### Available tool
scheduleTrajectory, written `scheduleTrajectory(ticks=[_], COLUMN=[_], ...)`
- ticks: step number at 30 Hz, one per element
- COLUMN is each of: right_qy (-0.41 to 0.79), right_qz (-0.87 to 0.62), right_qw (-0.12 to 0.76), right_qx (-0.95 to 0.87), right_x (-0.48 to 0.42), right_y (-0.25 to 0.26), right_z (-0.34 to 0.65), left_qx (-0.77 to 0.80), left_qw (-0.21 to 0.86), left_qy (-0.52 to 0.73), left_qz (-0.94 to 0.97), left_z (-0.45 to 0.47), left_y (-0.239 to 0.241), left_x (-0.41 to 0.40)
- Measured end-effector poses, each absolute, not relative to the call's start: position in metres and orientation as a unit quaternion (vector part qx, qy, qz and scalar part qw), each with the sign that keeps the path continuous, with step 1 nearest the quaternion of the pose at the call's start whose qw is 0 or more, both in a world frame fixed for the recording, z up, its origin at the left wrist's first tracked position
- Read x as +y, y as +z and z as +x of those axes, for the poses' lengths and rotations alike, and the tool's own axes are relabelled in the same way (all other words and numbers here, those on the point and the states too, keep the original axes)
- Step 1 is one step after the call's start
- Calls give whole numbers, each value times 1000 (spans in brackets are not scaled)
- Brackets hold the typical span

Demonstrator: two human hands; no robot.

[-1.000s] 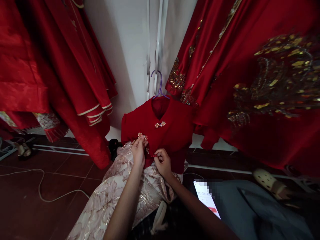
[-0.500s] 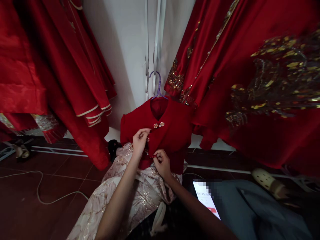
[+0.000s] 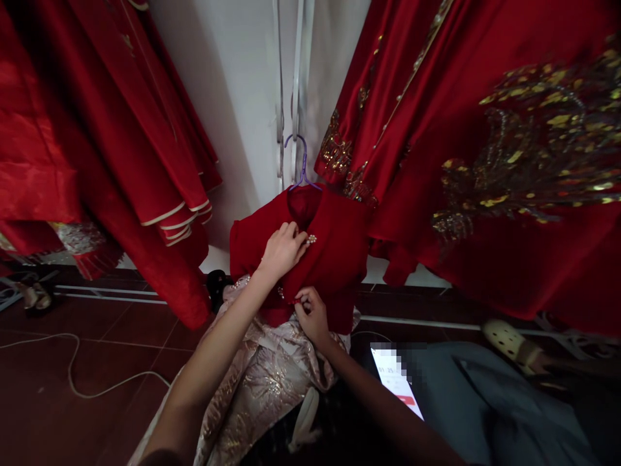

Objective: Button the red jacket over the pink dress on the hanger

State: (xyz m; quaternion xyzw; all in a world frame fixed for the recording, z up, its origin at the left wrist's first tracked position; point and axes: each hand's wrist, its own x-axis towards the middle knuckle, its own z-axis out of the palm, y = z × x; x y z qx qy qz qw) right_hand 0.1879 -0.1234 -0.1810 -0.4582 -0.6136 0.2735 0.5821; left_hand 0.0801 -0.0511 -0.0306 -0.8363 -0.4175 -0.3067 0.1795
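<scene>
A red jacket (image 3: 339,255) with a V-shaped neck hangs in front of me on a purple hanger (image 3: 304,158). At its upper front, my left hand (image 3: 284,249) has its fingers curled at a beaded flower fastener (image 3: 311,239); the fingertips are partly hidden. Lower down, my right hand (image 3: 313,317) pinches the jacket's front edge between thumb and fingers. Just left of that pinch, another beaded fastener (image 3: 280,293) shows on the cloth. Shiny pink and gold fabric (image 3: 262,382) lies beneath the jacket and across my lap.
Red garments (image 3: 160,162) hang at the left, and sequined red garments (image 3: 412,162) at the right. A lit phone (image 3: 395,382) rests at my right, by blue-grey cloth (image 3: 451,401). A pale clog (image 3: 502,338) is farther right. A white cable (image 3: 72,369) crosses the tiled floor.
My left hand has moved up and right, from the jacket's front edge to the upper beaded fastener. My right hand keeps its pinch low on the front. The view has shifted slightly.
</scene>
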Motion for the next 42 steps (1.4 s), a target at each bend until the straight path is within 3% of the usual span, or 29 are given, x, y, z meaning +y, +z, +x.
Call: scheduleTrajectory(ticks=[5,12,17,22,25,31,36,42], right_qy=[242,149,339,363,310,76,-23,-81], right_qz=[-472,-355,-291,-382,-485,-562,-633,-653], right_qw=[668,741,661,613,601,588,499,350], right_qx=[-521,-550,-604,-588,-554,-576,-592,-667], right_x=[-127,-88,-48,-26,-22,-8,12,19], right_y=[-155,-44,0,3,-3,-36,-45,-12], right_z=[189,199,188,181,184,202,243,294], left_qx=[-358,-310,-338,-349,-396,-572,-620,-705], left_qw=[166,118,175,190,190,228,194,87], left_qy=[-327,-359,-335,-338,-365,-439,-444,-420], left_qz=[-859,-873,-862,-853,-821,-655,-617,-565], left_z=[76,70,68,65,64,44,2,-40], left_y=[-20,-21,-24,-24,-23,-18,-13,-14], left_x=[-59,-56,-52,-53,-56,-48,-29,-17])
